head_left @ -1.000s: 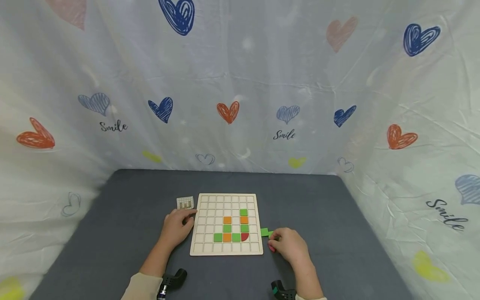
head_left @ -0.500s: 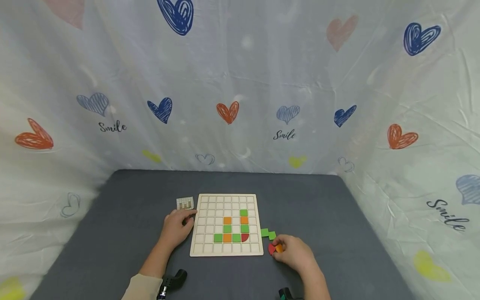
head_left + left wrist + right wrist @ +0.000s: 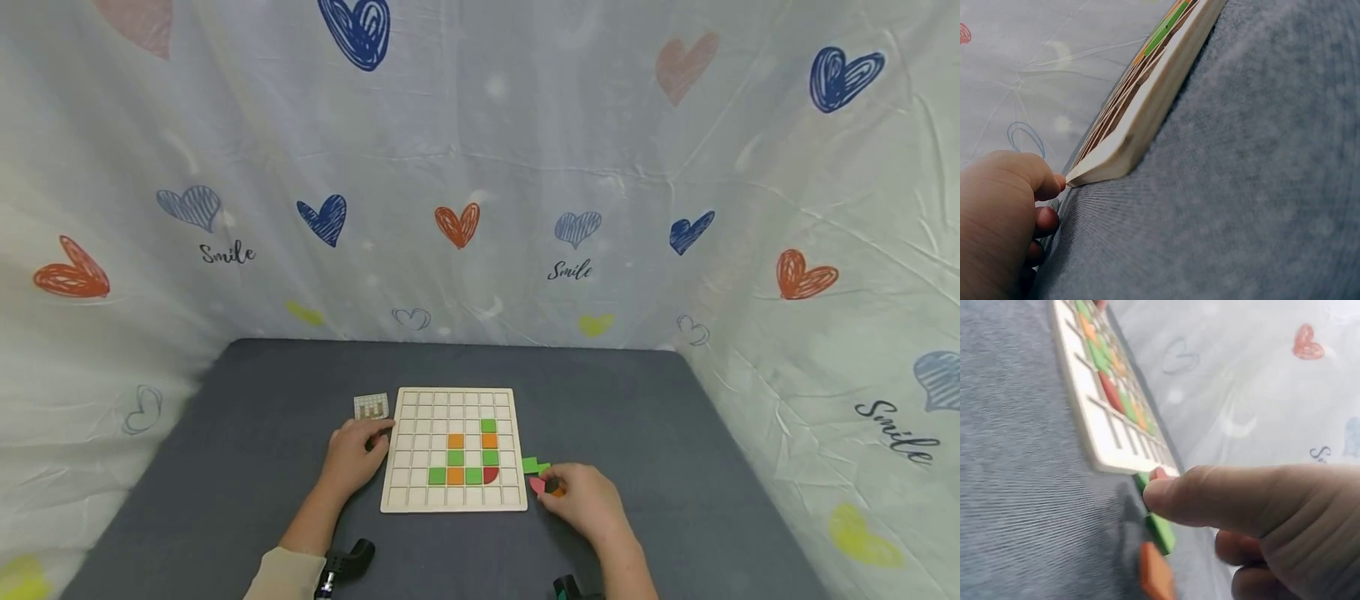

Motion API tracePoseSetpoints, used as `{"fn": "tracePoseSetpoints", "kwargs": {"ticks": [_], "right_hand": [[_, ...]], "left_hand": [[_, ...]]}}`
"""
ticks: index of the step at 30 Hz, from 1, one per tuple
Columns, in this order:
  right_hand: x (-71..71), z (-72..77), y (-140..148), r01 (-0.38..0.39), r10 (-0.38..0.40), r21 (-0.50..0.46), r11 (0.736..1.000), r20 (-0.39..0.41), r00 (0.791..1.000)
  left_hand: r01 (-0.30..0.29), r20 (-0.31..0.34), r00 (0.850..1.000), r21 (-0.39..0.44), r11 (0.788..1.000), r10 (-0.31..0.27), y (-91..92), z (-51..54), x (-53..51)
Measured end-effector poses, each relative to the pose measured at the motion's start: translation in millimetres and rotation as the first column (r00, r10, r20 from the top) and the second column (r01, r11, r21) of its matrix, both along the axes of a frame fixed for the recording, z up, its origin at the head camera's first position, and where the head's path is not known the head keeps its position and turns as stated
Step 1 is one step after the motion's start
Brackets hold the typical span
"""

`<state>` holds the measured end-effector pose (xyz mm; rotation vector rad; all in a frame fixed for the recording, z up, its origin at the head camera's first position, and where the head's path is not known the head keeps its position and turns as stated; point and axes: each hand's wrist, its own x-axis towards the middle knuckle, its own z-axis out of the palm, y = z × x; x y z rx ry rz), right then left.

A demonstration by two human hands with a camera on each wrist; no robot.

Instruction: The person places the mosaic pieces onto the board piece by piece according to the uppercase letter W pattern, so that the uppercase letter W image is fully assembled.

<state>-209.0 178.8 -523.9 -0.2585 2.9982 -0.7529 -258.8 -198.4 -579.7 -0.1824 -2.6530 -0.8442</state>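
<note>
A pale wooden grid board point(image 3: 420, 504) lies on the dark cloth, with several green and orange square tiles and a red rounded tile point(image 3: 490, 475) in its cells. My left hand point(image 3: 352, 454) rests at the board's left side, its fingertip point(image 3: 1060, 182) touching the edge. Off the right edge, my right hand point(image 3: 588, 500) pinches a red tile point(image 3: 537, 485) between thumb and index finger, slightly tilted. Beneath that hand lies an orange tile point(image 3: 1155, 572), partly hidden in the head view. Green tiles point(image 3: 530, 465) lie between the board and the right hand.
Behind the left hand is a small card point(image 3: 371, 406) with a printed grid. The dark cloth point(image 3: 450, 554) covers the table, and a pale curtain point(image 3: 510, 167) with printed hearts hangs behind and at both sides.
My right hand drew back from the green tiles, uncovering red and orange tiles, then moved slightly left and took hold of the red one. The left hand has stayed put.
</note>
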Motion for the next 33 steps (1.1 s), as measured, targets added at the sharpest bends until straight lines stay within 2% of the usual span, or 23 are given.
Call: {"fn": "tracePoseSetpoints", "kwargs": {"ticks": [3, 10, 14, 26, 33], "right_hand": [[-2.9, 6.5, -1, -0.011, 0.011, -0.019, 1.0, -0.024, 1.0], [-9.2, 23.8, -5, -0.056, 0.055, -0.055, 0.997, -0.017, 0.998], [-12.9, 31.5, -11, -0.102, 0.1, -0.052, 0.993, -0.056, 0.993], [-23.7, 51.0, -42, -0.221, 0.212, -0.062, 0.973, -0.13, 0.969], [-31.3, 55.4, -74, -0.323, 0.313, -0.07, 0.944, -0.127, 0.941]], "left_hand": [[0.005, -0.008, 1.0, 0.001, 1.0, -0.005, 0.2, -0.4, 0.7], [0.005, -0.039, 0.999, 0.007, 1.0, -0.005, 1.4, -1.7, -1.6], [0.001, -0.053, 0.999, 0.006, 1.0, -0.001, 2.3, -0.3, -2.3], [0.015, -0.025, 1.0, 0.01, 1.0, -0.015, 3.3, 0.6, -0.8], [0.015, -0.04, 0.999, 0.009, 1.0, -0.014, 0.0, -3.2, -0.4]]}}
